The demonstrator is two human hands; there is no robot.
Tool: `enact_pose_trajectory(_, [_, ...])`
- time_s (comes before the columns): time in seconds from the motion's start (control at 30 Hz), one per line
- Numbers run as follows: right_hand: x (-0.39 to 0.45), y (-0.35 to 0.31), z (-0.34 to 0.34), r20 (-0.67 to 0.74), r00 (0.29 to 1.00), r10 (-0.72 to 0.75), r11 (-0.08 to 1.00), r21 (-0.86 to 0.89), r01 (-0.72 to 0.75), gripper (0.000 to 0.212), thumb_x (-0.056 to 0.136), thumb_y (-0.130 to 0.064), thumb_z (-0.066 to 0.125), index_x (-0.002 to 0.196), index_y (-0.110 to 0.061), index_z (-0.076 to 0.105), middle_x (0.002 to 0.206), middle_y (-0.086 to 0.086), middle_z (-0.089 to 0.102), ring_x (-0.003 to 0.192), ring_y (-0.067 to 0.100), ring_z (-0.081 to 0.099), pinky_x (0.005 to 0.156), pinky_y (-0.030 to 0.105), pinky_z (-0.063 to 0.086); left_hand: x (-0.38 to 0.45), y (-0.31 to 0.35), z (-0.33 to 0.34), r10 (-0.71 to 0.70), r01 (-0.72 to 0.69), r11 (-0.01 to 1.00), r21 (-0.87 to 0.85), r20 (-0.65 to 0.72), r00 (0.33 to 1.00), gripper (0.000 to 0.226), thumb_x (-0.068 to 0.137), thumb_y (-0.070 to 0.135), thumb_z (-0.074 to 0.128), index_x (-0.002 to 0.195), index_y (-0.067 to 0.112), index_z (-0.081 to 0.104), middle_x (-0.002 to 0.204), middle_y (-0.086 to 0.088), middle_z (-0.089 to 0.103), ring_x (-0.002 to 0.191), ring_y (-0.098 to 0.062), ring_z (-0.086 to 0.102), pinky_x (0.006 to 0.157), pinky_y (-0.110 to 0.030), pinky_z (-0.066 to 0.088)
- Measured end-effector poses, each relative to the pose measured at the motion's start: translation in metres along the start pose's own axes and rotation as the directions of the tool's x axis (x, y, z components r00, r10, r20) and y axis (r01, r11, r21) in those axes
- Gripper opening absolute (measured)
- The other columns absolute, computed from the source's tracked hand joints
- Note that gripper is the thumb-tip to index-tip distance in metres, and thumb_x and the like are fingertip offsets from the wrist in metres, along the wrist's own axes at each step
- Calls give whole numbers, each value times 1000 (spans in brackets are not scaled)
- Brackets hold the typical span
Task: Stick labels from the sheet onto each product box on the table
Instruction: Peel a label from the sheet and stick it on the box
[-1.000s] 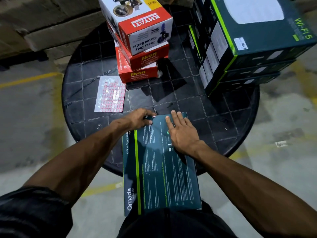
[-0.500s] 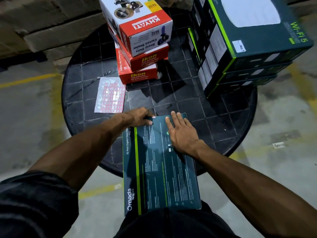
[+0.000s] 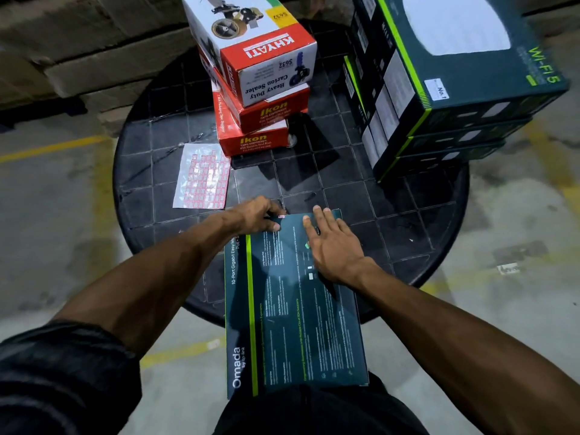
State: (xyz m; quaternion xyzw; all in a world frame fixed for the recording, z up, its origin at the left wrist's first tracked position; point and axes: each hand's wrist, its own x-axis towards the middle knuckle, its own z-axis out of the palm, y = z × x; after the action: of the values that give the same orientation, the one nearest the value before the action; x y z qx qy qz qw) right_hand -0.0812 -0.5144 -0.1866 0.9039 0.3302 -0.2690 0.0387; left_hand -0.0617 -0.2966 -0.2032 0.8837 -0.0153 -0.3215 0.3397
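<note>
A long dark teal Omada box (image 3: 292, 312) lies with its far end on the round black table (image 3: 405, 215) and its near end against my body. My left hand (image 3: 255, 215) has curled fingers at the box's far left corner and pinches a small white and red label (image 3: 281, 216) there. My right hand (image 3: 329, 243) lies flat on the box top, fingers straight. The label sheet (image 3: 204, 180), with several red-bordered labels, lies on the table to the left.
A stack of three red and white tape dispenser boxes (image 3: 257, 83) stands at the table's back middle. A stack of dark green Wi-Fi boxes (image 3: 439, 89) fills the back right, the top one bearing a white label. Concrete floor with yellow lines surrounds the table.
Both hands stay on the box's far end. A small label now shows at my left fingertips on the box corner. The view has shifted slightly.
</note>
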Motion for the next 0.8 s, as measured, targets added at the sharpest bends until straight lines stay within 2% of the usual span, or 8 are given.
enact_pose_trajectory(0.13, [0, 0, 0, 1, 1000, -1, 1000, -3, 1, 59, 104, -21, 20, 154, -7, -7, 160, 22, -15, 149, 35, -11, 122, 46, 2, -1, 1, -2, -10, 8, 999, 49, 33, 999, 22, 91, 13, 65, 112, 6, 69, 104, -4, 69, 94, -20, 64, 84, -33, 51])
enact_pose_trajectory(0.2, [0, 1, 0, 1, 1000, 1, 1000, -4, -1, 58, 104, -21, 20, 154, -8, -7, 160, 21, -15, 149, 35, -11, 122, 46, 2, -2, 0, -3, -37, 31, 993, 115, 49, 998, 19, 93, 22, 63, 106, 9, 67, 99, -4, 68, 92, -22, 63, 78, -32, 49])
enact_pose_trajectory(0.27, [1, 1, 0, 0, 1000, 4, 1000, 2, -4, 57, 105, -23, 19, 154, -8, -7, 160, 20, -14, 149, 34, -11, 121, 45, 1, -9, -1, -2, -98, 87, 972, 220, 36, 995, 27, 95, 38, 57, 100, 12, 64, 92, -4, 65, 86, -22, 62, 74, -33, 49])
enact_pose_trajectory(0.37, [1, 0, 0, -3, 1000, 2, 1000, -4, -2, 57, 106, -25, 18, 154, -9, -7, 160, 20, -15, 149, 34, -11, 120, 44, 1, -24, -6, 14, -71, 140, 921, 363, -196, 978, 42, 94, 52, 49, 115, 16, 60, 106, -8, 67, 96, -24, 64, 85, -40, 52])
enact_pose_trajectory(0.43, [1, 0, 1, -5, 1000, 4, 1000, -12, -4, 58, 106, -25, 19, 154, -8, -7, 160, 20, -15, 149, 34, -10, 120, 45, 1, -30, -4, 35, -8, 145, 905, 399, -324, 946, 47, 98, 46, 46, 139, 23, 46, 132, -8, 59, 119, -27, 56, 102, -45, 43])
enact_pose_trajectory(0.5, [1, -1, 1, -4, 1000, 5, 1000, -11, -5, 58, 106, -25, 19, 154, -9, -7, 160, 20, -15, 149, 34, -10, 120, 44, 1, -33, -2, 52, 30, 151, 883, 445, -375, 926, 49, 103, 40, 37, 150, 30, 28, 143, -4, 49, 129, -26, 46, 108, -44, 31])
enact_pose_trajectory(0.63, [1, 0, 0, 0, 1000, 2, 1000, -21, -2, 60, 105, -26, 22, 155, -9, -7, 161, 20, -14, 149, 34, -10, 120, 45, 2, -35, -5, 57, 62, 166, 824, 542, -376, 925, 49, 105, 31, 29, 153, 33, 19, 150, -2, 40, 133, -26, 39, 110, -42, 24])
enact_pose_trajectory(0.8, [1, 0, 2, 6, 1000, -5, 999, -32, 5, 62, 105, -26, 26, 154, -10, -9, 160, 20, -15, 149, 34, -11, 120, 45, 1, -40, 2, 57, 15, 199, 750, 631, -317, 948, 67, 99, 21, 40, 155, 30, 3, 161, -6, 17, 142, -30, 26, 116, -50, 21])
